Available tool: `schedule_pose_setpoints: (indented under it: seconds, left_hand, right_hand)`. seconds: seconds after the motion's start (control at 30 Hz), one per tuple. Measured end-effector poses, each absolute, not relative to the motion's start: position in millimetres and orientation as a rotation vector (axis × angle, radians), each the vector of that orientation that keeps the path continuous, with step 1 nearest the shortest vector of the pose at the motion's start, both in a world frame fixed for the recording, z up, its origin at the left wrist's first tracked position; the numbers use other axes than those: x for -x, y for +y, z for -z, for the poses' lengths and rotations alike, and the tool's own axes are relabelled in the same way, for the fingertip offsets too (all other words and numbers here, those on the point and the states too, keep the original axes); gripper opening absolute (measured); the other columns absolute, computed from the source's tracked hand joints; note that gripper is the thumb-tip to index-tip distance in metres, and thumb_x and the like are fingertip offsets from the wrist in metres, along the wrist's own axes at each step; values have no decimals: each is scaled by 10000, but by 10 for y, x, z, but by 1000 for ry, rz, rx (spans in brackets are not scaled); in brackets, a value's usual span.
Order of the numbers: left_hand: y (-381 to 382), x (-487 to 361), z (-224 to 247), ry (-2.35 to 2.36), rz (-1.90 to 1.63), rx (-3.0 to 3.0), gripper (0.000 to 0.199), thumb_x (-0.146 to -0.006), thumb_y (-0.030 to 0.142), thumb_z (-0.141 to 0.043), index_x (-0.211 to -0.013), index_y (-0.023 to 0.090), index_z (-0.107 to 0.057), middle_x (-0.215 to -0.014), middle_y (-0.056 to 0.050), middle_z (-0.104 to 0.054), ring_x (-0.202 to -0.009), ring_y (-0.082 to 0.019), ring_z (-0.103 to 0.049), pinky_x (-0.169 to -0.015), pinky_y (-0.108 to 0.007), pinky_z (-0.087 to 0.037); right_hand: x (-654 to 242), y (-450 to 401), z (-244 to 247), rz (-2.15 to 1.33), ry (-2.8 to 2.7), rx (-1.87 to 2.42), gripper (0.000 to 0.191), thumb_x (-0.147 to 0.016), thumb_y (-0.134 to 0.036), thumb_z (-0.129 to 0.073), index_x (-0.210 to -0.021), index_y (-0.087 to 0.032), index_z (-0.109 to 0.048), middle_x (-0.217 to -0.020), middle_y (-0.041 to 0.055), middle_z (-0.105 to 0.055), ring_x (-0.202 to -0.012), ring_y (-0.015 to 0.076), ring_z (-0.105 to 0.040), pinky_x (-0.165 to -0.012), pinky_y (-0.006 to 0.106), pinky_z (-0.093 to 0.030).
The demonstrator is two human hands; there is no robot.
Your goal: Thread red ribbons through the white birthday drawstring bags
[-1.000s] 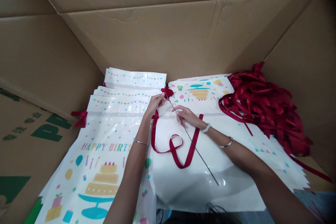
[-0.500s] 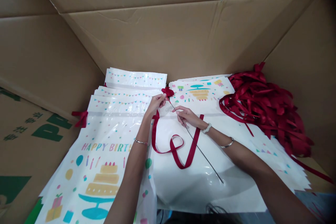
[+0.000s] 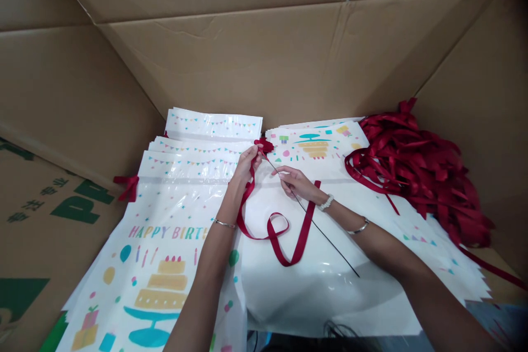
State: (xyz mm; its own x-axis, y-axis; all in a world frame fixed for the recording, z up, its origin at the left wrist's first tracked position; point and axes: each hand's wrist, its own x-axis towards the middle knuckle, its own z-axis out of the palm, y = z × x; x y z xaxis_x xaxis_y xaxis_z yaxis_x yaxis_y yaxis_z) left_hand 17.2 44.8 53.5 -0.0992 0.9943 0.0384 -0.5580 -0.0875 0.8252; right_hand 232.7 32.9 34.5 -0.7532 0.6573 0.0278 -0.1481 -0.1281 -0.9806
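Observation:
A dark red ribbon flower (image 3: 266, 147) tops a long, thin dark wire stem (image 3: 336, 248). Just below the bloom, my left hand (image 3: 248, 159) is closed in a pinch on the red ribbon (image 3: 306, 231), which trails from the fingers in loops over the white sheet (image 3: 313, 297). Further down the stem, my right hand (image 3: 297, 182) is closed around the wire, thumb and fingers on it, with the index finger stretched toward the bloom. The wire slants past this hand to the lower right. My left fingers hide the exact joint of ribbon and stem.
Printed birthday bags (image 3: 165, 203) lie stacked at left, more printed sheets (image 3: 313, 143) behind my hands. A heap of red ribbon (image 3: 424, 170) sits at right. A small red bow (image 3: 128, 188) is at the left stack's edge. Cardboard walls (image 3: 231, 66) enclose the back and sides.
The wire's lower end has swung slightly up and right. The ribbon near my left fingers has been drawn up to the flower. My right hand has barely moved.

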Motion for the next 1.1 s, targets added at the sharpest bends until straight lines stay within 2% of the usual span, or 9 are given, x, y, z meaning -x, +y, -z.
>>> schedule_pose_setpoints:
  seconds: [0.23,0.5,0.6,0.73,0.8,0.9,0.97,1.03,1.1]
  left_hand:
    - [488,-405,-554,565,-1538,-446,149,-905,259,-803,-912,149,-703,-705,18,-588,-553,-42,-512,-513,-142,-415]
    - [412,-745,-698,717,-1566,-442,228,-916,394,-786,-931,185,-695,-782,6,-631,-644,-87,-565,-584,-212,-446]
    - [426,-740,-652,806,-1625,-477,229,-917,397,-778,-926,181,-700,-771,1,-633,-677,-94,-584,-611,-213,-442]
    - [433,-721,-548,932,-1663,-500,235,-889,380,-799,-877,169,-696,-809,-14,-677,-711,-98,-611,-633,-217,-436]
    - [433,-736,-513,976,-1661,-519,237,-868,374,-815,-877,165,-703,-870,-31,-711,-772,-113,-638,-653,-223,-444]
    - [434,-777,-507,960,-1659,-567,237,-841,361,-829,-889,159,-715,-904,-40,-730,-852,-142,-665,-731,-241,-480]
    - [431,-795,-533,934,-1669,-572,218,-836,337,-827,-893,159,-714,-888,-35,-728,-864,-148,-670,-767,-247,-492]
    - [423,-795,-575,916,-1687,-543,178,-841,299,-815,-899,168,-710,-878,-25,-725,-849,-138,-666,-759,-235,-488]
    - [408,-781,-629,907,-1668,-525,151,-861,293,-796,-894,181,-700,-860,-13,-717,-795,-126,-652,-721,-226,-479]
  right_hand:
    - [-2287,307,-379,-1766,-1612,610,493,-931,-562,-634,-1194,-146,-597,-484,-109,-457,-375,67,-332,-374,184,-245]
    - [-2288,281,-416,-1618,-1637,687,454,-937,-565,-596,-1158,-168,-590,-476,-112,-423,-400,72,-307,-405,191,-235]
    - [-2306,282,-447,-1641,-1658,708,433,-931,-553,-586,-1151,-180,-580,-477,-110,-426,-397,75,-301,-413,195,-236]
    - [-2300,286,-598,-1757,-1642,766,371,-871,-436,-617,-1138,-196,-526,-625,-54,-579,-486,103,-485,-477,212,-365]
    - [-2242,302,-707,-1760,-1603,860,388,-838,-384,-616,-1163,-216,-487,-723,-38,-618,-526,114,-523,-494,223,-383]
    - [-2080,362,-849,-1527,-1644,1004,367,-851,-383,-617,-1151,-232,-469,-720,-56,-565,-532,113,-467,-512,225,-349]
    - [-1963,416,-904,-1280,-1727,1032,277,-883,-403,-610,-1054,-226,-482,-701,-54,-541,-590,127,-483,-583,239,-375]
    - [-1878,464,-934,-1098,-1788,1022,221,-915,-411,-583,-940,-224,-469,-696,-42,-548,-645,140,-514,-654,258,-394]
    - [-1840,495,-955,-1041,-1808,992,241,-939,-430,-560,-875,-226,-447,-686,-36,-557,-655,143,-526,-673,262,-395]
